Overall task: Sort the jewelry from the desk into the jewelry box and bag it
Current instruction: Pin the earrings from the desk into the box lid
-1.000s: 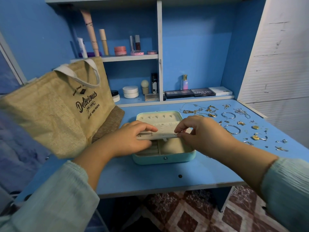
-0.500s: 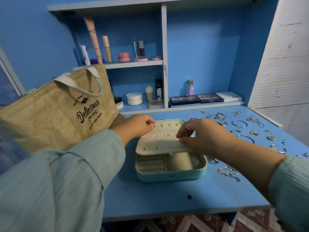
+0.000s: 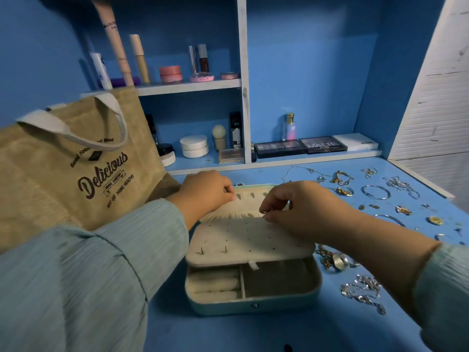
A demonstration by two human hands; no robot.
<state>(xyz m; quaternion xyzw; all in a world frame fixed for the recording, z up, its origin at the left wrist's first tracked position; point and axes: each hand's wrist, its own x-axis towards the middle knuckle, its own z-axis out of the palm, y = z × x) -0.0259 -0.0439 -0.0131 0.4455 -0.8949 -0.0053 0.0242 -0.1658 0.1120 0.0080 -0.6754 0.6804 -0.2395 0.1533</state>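
Jewelry box [image 3: 253, 304] sits open at lower centre, its earring panel [image 3: 250, 243] now lowered flat. My right hand [image 3: 299, 212] pinches what looks like an earring [image 3: 264, 215] above it; my left hand [image 3: 205, 193], curled, has shifted to the lid [image 3: 251, 196], perhaps gripping its edge.

Tan woven jute tote bag [image 3: 76, 158] cut off at left edge; its lower right corner hidden behind the pale green sleeve [image 3: 88, 275]. Right hand [image 3: 299, 212] pinches a tiny metal piece [image 3: 264, 216], too small to identify. Left hand [image 3: 205, 194]: fingertips curled under, contact with mint-green jewelry box [image 3: 253, 304] lid unclear. Small scattered gold and silver jewelry [image 3: 403, 210] far right blurs; types unreadable.
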